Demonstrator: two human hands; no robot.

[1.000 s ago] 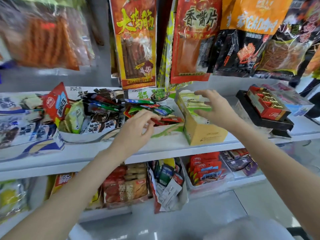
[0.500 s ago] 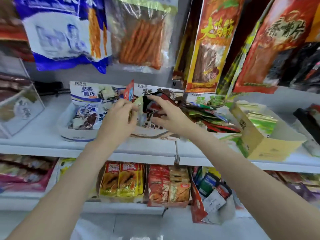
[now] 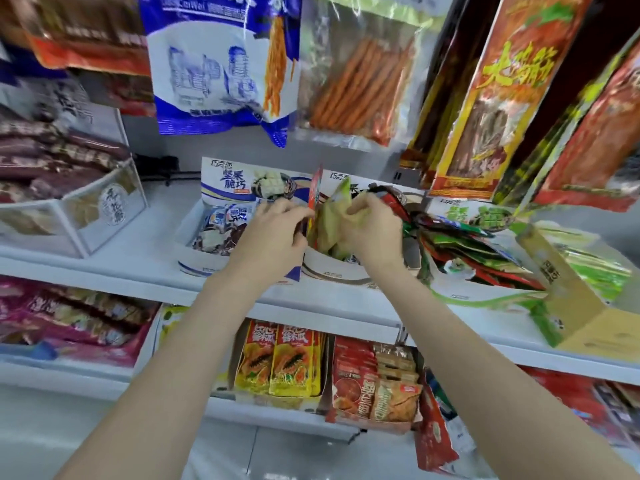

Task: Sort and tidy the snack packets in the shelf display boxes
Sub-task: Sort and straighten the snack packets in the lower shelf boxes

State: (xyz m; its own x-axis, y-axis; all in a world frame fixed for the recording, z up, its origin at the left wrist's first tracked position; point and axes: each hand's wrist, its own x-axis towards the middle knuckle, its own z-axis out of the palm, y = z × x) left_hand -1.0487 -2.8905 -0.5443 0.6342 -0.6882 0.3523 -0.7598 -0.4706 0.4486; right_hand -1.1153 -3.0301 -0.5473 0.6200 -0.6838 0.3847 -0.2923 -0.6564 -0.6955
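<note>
Sorting: centre frame, white display box point(image 3: 332, 268); green packets point(image 3: 334, 223) upright inside
Left hand point(image 3: 273, 233): pinching red packet point(image 3: 315, 199)
Right hand point(image 3: 370, 226): gripping green packets' tops
Handling: likely light, crinkly, slippery; hold sealed edges

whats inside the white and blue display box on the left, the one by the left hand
The white and blue display box holds blue-and-white snack packets, lying loosely. The left hand covers the box's right end, so what lies there and underneath the packets cannot be seen.

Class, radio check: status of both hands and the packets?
Left hand pinching red packet. Right hand gripping green packet. Both over white display box. Loose packets heaped right.
</note>
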